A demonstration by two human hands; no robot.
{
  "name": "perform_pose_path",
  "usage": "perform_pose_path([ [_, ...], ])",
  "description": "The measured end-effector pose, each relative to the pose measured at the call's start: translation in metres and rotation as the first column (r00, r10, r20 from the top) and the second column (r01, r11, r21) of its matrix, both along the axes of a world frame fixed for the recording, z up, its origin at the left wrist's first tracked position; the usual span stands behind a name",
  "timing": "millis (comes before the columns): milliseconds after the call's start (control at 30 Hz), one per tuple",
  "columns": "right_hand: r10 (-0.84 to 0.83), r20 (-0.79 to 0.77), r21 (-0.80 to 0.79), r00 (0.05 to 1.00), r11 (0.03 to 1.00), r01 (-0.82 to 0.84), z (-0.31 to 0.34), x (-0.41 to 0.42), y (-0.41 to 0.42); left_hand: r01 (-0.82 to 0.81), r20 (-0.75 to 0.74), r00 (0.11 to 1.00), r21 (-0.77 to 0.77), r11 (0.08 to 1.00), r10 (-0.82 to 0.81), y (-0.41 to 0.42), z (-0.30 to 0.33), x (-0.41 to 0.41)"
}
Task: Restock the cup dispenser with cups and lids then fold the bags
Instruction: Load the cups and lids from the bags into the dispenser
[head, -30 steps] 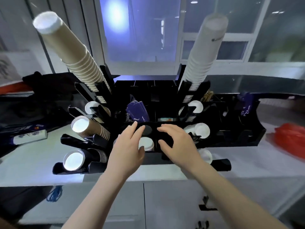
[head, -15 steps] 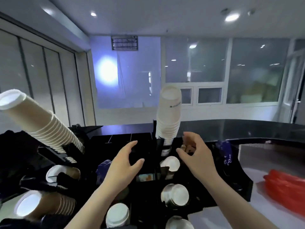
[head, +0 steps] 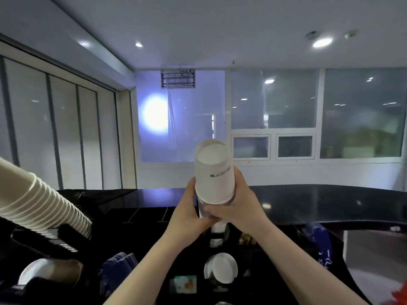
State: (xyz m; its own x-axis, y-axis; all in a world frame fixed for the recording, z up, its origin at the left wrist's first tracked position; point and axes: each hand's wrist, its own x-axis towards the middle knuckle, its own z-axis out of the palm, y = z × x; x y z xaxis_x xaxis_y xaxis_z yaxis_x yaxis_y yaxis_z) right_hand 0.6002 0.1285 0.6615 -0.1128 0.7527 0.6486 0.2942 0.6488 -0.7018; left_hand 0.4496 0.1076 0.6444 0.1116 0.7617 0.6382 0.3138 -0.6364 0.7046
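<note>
Both hands on the white cup stack

The left hand (head: 190,213) and right hand (head: 239,209) clasp the cup stack (head: 214,179), fingers wrapped round it, upright at centre over the black dispenser (head: 141,234); its foot seems seated there.

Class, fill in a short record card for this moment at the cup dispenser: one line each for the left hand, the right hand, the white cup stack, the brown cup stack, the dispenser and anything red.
left hand: grips the lower left side of the white cup stack
right hand: grips its right side, fingers wrapped across the front
white cup stack: upright, lower end in the dispenser's slot
brown cup stack: tilted, leaning up to the left
dispenser: black, holds lids and dark blue packets
red item: bottom right corner, mostly cut off
</note>
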Motion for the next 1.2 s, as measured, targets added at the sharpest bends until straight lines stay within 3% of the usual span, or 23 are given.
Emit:
perform_pose_path([
  [200,-0.091,-0.056,-0.063,0.994,0.994,0.087,-0.004,0.002,0.012,0.039,0.063,0.997,0.076,0.996,-0.044,0.026,-0.003,0.018],
  [500,-0.225,-0.124,-0.088,0.966,0.973,0.216,-0.007,0.003,0.004,-0.005,-0.039,0.999,0.01,1.0,0.006,0.041,-0.009,0.022],
  [767,-0.228,-0.209,-0.16,0.951,0.967,0.197,-0.001,-0.002,0.0,-0.022,-0.048,0.999,-0.059,0.998,0.019,0.049,-0.01,0.02],
  [933,-0.139,-0.192,-0.136,0.971,0.984,0.114,-0.002,-0.001,-0.005,-0.085,-0.111,0.991,-0.039,0.996,0.08,0.049,-0.005,0.02],
  [1200,-0.144,-0.214,-0.143,0.966,0.983,0.115,0.01,-0.004,-0.011,-0.084,-0.049,0.996,-0.07,0.994,0.08,0.063,-0.013,0.02],
])
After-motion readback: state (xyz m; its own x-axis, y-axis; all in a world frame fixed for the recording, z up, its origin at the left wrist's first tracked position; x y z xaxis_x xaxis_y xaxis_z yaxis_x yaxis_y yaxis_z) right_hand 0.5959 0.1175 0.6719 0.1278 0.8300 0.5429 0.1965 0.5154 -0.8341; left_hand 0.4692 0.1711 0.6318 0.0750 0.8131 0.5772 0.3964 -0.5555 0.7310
